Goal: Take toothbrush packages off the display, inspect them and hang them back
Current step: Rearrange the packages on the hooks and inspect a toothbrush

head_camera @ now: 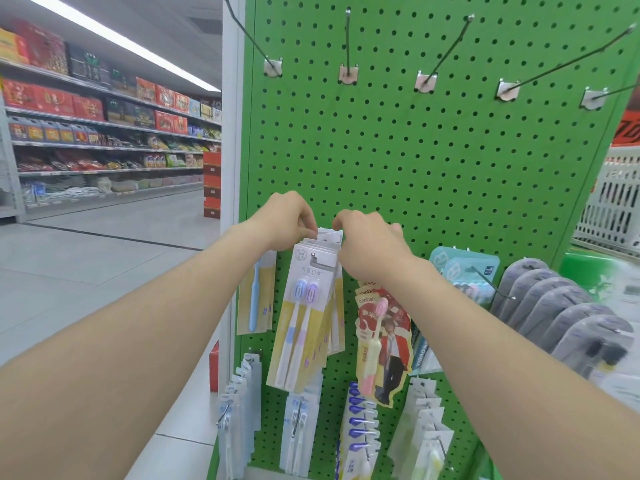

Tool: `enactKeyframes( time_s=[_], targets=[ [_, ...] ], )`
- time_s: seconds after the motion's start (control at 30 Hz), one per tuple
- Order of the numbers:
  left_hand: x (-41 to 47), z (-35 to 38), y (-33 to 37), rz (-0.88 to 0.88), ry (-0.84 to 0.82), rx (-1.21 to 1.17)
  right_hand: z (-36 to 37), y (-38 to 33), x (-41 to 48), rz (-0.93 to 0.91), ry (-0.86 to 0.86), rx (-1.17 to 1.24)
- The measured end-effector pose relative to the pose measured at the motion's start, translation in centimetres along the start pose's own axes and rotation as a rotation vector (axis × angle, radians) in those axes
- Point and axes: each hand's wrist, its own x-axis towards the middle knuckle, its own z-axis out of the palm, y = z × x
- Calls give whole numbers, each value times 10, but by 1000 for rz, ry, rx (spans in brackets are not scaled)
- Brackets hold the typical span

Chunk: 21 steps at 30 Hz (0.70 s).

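A stack of yellow-and-white toothbrush packages [304, 317] hangs from a hook on the green pegboard [433, 161]; the front one shows two brushes with purple heads. My left hand [287, 220] pinches the top left edge of the stack. On the top right edge of the same stack my right hand [370, 244] is closed, its fingers curled over the cards. The hook's end [313, 255] pokes through the front card. Which single package is gripped is hidden by my fingers.
Several bare hooks [348, 39] stick out of the upper pegboard. A red figure-print package [384, 341], blue-brush card [255, 299], grey packs [561, 313] and lower white packs [356, 427] hang around. Store shelves [104, 133] line the aisle at left; a white basket [613, 199] stands right.
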Motion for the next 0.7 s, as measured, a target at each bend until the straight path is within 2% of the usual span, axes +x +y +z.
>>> enactKeyframes(
  time_s=[0.23, 0.37, 0.43, 0.6, 0.7],
  targets=[
    [-3, -3, -1, -87, 75, -113, -6, 1, -8, -5, 4, 34],
    [-13, -10, 1, -122, 84, -68, -8, 0, -19, -19, 4, 34],
    [-21, -12, 5, -133, 122, 18, -7, 0, -26, -17, 81, 97],
    [-56, -13, 32, -174, 308, 169, -6, -6, -49, -47, 445, 304],
    [-87, -17, 53, -203, 421, 241, -3, -17, -69, -132, 537, 363]
  ],
)
